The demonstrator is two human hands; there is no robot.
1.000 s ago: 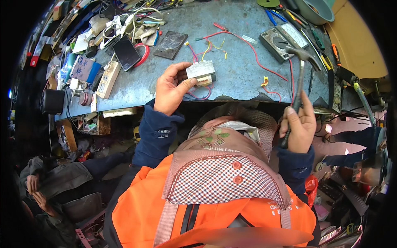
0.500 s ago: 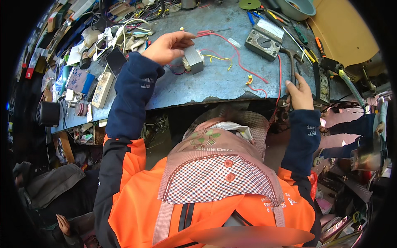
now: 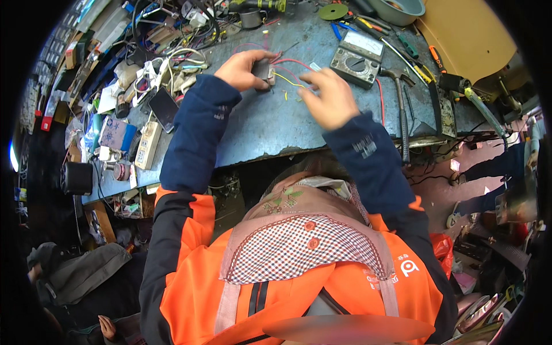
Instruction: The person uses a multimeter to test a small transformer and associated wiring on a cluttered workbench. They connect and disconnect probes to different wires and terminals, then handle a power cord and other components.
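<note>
My left hand [image 3: 242,70] is closed around a small grey transformer [image 3: 261,71] on the blue workbench, thumb on the near side and fingers over the far side. Thin leads come off its right side, among them a yellow wire [image 3: 287,80] and a red wire [image 3: 296,61]. Just right of these leads is my right hand [image 3: 332,99], thumb and forefinger apart around the yellow wire's end, with no visible grip on it. Farther right lies a hammer [image 3: 402,109], its handle reaching over the bench's near edge. An analog multimeter [image 3: 356,60] rests behind my right hand.
Pliers, screwdrivers [image 3: 407,47] and a grey bowl [image 3: 397,10] crowd the far right. A green disc [image 3: 333,11] lies at the back. On the left are tangled cables, a phone [image 3: 164,109] and a power strip [image 3: 148,145]. Another person's hand [image 3: 107,328] shows at lower left.
My right hand has left the hammer and come left to the transformer's wires. My left hand has closed on the transformer, which is now turned.
</note>
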